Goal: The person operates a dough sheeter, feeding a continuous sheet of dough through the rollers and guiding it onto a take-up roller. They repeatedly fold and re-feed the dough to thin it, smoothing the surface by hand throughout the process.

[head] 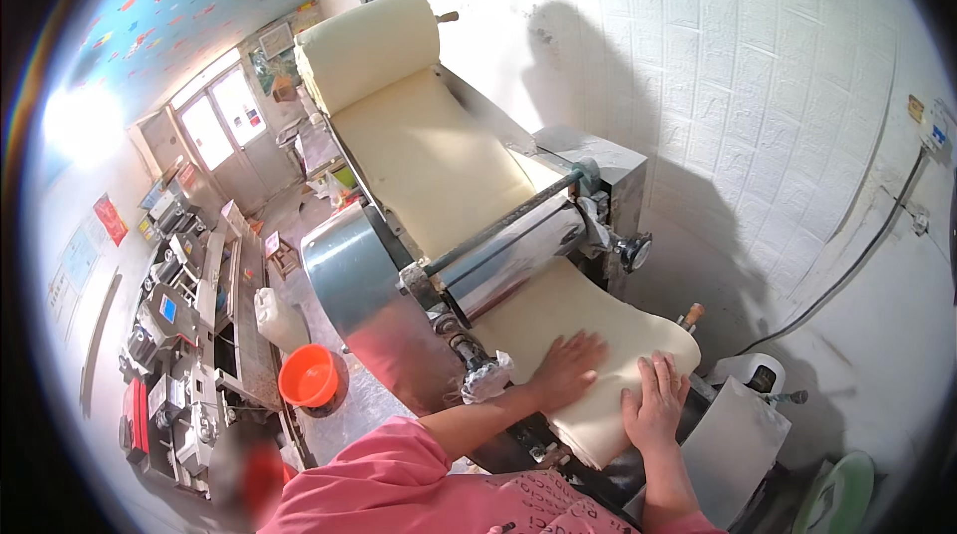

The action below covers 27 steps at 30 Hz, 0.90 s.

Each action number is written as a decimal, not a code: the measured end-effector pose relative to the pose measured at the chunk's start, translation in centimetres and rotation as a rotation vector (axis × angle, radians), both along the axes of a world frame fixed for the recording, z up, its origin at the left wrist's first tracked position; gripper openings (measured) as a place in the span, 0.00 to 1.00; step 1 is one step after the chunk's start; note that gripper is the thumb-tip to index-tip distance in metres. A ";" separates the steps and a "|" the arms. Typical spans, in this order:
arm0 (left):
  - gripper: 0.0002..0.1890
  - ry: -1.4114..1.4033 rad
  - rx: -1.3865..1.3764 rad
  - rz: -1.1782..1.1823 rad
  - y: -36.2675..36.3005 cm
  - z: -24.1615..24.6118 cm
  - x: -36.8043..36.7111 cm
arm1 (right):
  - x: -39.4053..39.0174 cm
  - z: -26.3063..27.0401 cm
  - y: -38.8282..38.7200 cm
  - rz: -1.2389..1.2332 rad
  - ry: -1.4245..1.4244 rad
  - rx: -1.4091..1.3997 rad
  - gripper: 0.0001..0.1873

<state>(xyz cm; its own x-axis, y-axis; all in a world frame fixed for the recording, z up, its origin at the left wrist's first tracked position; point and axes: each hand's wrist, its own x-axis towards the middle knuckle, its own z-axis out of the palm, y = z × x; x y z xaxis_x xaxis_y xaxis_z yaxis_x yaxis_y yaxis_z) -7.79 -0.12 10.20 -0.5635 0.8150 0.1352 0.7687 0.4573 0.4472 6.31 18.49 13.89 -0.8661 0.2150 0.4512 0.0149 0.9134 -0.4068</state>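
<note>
A wide cream dough sheet [523,324] comes out beneath the steel roller [516,257] of a dough sheeting machine. At its near end it winds into a dough roll [598,433] on a rod with a wooden handle [694,313]. My left hand [572,371] lies palm down on the sheet, slightly blurred. On the roll's curved top rests my right hand [656,399], its thumb apart from the fingers. Neither hand grips anything. A second, thicker dough roll [370,48] sits at the machine's upper end, its sheet running down an inclined bed [441,160] towards the roller.
A rounded metal guard [359,272] covers the machine's left side. A black adjusting knob [634,251] projects on the right, near the white wall [710,85]. Left on the floor stand an orange basin [308,375] and a white jerrycan [280,318]. Further left is a bench with several small machines [168,313].
</note>
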 end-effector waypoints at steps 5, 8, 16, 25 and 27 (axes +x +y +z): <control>0.34 -0.206 -0.079 0.031 0.0 -2.8 -0.6 | -0.4 -0.2 -0.3 0.011 0.033 -0.006 0.28; 0.35 -0.281 -0.030 0.019 0.5 -2.9 -0.2 | -0.1 -0.6 0.2 0.003 0.077 -0.009 0.28; 0.41 -0.631 0.464 -0.204 2.3 1.8 3.0 | -0.4 -1.1 -0.8 0.060 0.178 -0.038 0.31; 0.32 0.040 -0.077 0.073 -1.4 -2.9 -0.8 | 0.0 0.2 -0.5 -0.015 -0.001 -0.041 0.30; 0.32 -0.080 -0.075 0.052 -1.1 -3.2 -0.7 | -0.3 0.3 -0.5 -0.012 0.023 -0.048 0.29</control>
<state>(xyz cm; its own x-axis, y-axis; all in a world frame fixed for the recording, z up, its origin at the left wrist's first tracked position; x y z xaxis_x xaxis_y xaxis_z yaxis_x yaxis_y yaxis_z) -8.54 -1.21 6.96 -0.6119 0.7904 0.0276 0.7063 0.5304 0.4688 6.03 17.96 14.22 -0.8528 0.2474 0.4599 0.0159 0.8925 -0.4508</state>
